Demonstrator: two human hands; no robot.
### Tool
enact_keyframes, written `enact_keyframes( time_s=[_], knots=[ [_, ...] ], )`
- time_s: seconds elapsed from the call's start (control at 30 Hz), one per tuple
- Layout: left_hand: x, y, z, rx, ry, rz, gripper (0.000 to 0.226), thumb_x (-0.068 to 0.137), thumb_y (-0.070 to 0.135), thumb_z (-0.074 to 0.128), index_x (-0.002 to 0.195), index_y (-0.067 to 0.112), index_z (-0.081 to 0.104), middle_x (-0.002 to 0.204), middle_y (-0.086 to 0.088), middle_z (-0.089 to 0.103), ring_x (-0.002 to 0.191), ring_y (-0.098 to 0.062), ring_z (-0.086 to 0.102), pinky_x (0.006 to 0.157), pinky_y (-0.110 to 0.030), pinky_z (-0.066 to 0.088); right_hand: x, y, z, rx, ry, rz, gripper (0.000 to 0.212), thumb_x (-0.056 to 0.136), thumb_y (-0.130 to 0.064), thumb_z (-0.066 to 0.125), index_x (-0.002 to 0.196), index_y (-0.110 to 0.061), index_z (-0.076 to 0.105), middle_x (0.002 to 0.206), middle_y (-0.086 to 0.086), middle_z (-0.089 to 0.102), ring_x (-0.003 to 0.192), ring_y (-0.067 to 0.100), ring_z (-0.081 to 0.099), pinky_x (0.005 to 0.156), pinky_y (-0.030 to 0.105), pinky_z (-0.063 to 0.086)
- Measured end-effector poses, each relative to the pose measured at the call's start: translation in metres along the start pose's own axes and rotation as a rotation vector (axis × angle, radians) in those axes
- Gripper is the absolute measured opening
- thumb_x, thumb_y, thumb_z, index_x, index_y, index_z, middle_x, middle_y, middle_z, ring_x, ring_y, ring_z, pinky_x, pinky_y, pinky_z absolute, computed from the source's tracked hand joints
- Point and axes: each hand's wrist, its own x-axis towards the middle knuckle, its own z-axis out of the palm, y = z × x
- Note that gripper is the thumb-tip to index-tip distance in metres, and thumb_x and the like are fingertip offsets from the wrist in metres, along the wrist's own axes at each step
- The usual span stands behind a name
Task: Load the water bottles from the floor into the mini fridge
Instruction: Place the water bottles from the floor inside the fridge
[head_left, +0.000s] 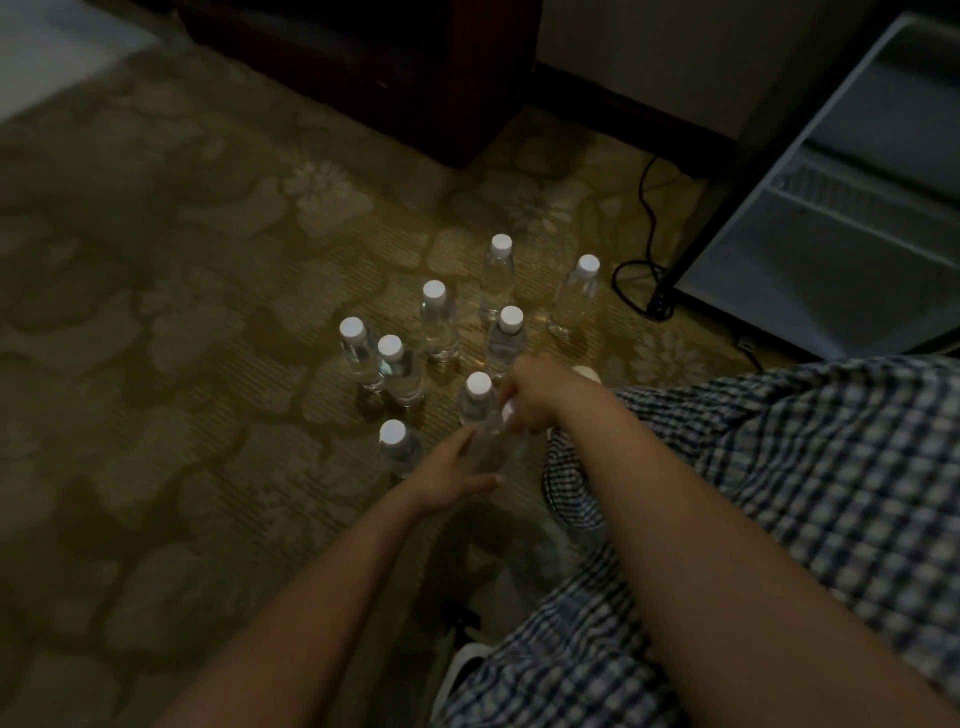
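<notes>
Water bottles (439, 317): 8 stand upright in a loose cluster on the carpet (182, 312), toward its far right edge. Clear smooth plastic, cylindrical, round white caps. 1 more, the held bottle (493, 449), sits at the near side of the cluster, blurred. Left hand (457, 475) wraps its lower body; right hand (530, 397) grips its top, hiding the cap. Carpet is olive with a woven floral pattern. Mini fridge (831, 218) stands open at the far right corner, with a pale interior. Black cable (649, 228) trails beside it. Dark wooden cabinet (389, 67) stands at the far edge. Checked cloth (805, 467) covers the near right.
</notes>
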Motion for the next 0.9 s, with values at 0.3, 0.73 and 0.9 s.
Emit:
enact_keyframes(
  time_s=[0.3,0.73,0.9],
  knots=[
    [-0.018,0.061,-0.020,0.134,0.088,0.218,0.068,0.069,0.020,0.080,0.128,0.024,0.048,0.121,0.012,0.056,0.115,-0.005,0.053,0.098,-0.028,0.047,-0.067,0.002,-0.050,0.045,0.180,-0.175,0.034,0.081,-0.011,0.067,0.112,-0.024,0.067,0.123,0.002,0.057,0.103,0.018,0.058,0.067,0.021,0.043],
    [-0.026,0.183,-0.022,0.148,0.201,0.351,0.060,0.065,0.022,0.081,0.117,0.026,0.052,0.098,0.020,0.057,0.092,0.003,0.054,0.076,-0.015,0.045,-0.131,0.052,-0.097,0.448,0.662,-0.312,0.024,0.083,-0.029,0.069,0.105,-0.026,0.061,0.092,-0.014,0.060,0.083,0.002,0.057,0.068,0.017,0.044],
    [-0.016,0.238,-0.019,0.263,0.222,0.493,0.057,0.061,0.027,0.083,0.112,0.023,0.057,0.097,0.014,0.063,0.091,-0.001,0.060,0.075,-0.016,0.048,-0.152,0.076,-0.122,0.519,0.837,-0.319,0.022,0.082,-0.034,0.069,0.101,-0.025,0.060,0.090,-0.013,0.063,0.082,0.002,0.061,0.069,0.019,0.047]
  ],
)
